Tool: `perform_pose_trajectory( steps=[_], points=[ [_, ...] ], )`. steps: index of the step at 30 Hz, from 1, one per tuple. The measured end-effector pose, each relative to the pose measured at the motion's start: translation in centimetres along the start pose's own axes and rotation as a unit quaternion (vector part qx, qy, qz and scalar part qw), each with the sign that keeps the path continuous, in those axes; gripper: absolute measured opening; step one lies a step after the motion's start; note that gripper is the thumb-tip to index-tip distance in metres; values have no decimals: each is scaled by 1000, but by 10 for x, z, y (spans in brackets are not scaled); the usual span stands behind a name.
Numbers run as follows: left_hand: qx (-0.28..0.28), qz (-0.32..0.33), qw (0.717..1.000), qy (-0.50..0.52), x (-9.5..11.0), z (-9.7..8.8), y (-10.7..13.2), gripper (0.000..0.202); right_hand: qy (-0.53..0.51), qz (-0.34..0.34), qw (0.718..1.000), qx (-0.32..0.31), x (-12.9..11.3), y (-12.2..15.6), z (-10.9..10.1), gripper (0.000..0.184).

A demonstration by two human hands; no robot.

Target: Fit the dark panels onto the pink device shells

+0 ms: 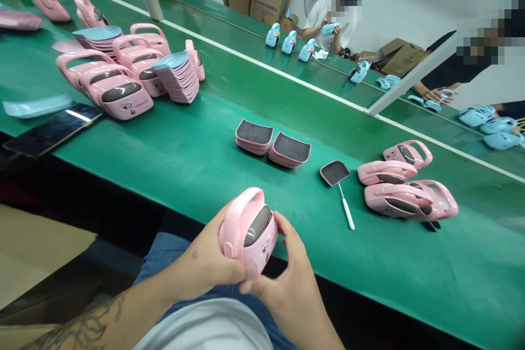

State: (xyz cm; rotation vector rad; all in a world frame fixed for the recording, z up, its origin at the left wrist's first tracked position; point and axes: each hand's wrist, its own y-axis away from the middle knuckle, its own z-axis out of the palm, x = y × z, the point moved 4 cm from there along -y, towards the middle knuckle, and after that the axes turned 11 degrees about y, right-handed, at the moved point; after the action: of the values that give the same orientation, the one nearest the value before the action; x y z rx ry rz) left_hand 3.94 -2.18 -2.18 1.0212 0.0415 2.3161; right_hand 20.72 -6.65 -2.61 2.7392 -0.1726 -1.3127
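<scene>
Both of my hands hold a pink plastic casing [248,229] with an arched handle and a dark glossy window, just over the table's front edge. My left hand [213,257] wraps its left side, thumb along the bottom. My right hand [287,279] grips the right side, its thumb near the left one. Beyond them lie two stacks of curved pink panels with dark faces, a left stack [254,138] and a right stack [289,150]. To the right, a single dark-faced panel [335,172] touches the tip of a white-handled screwdriver [348,213].
Several pink casings [394,197] sit at the right; more casings [127,101] and a leaning stack of pink panels [180,79] are at the left. A phone [53,130] lies by the front edge. Co-workers handle blue casings [476,115] across the green table [164,158].
</scene>
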Motion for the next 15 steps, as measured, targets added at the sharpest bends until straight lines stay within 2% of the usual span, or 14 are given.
perform_pose_trajectory(
  steps=[2,7,15],
  points=[
    [0,7,1000,-12,0,0,-2,107,1,-5,1000,-17,2,1,-2,114],
    [-19,23,1000,5,-1,5,-8,103,-2,-24,997,-76,3,-1,-10,100],
    [-15,31,999,23,-2,7,-10,98,-3,-25,997,-72,-1,-7,-15,97]
  ],
)
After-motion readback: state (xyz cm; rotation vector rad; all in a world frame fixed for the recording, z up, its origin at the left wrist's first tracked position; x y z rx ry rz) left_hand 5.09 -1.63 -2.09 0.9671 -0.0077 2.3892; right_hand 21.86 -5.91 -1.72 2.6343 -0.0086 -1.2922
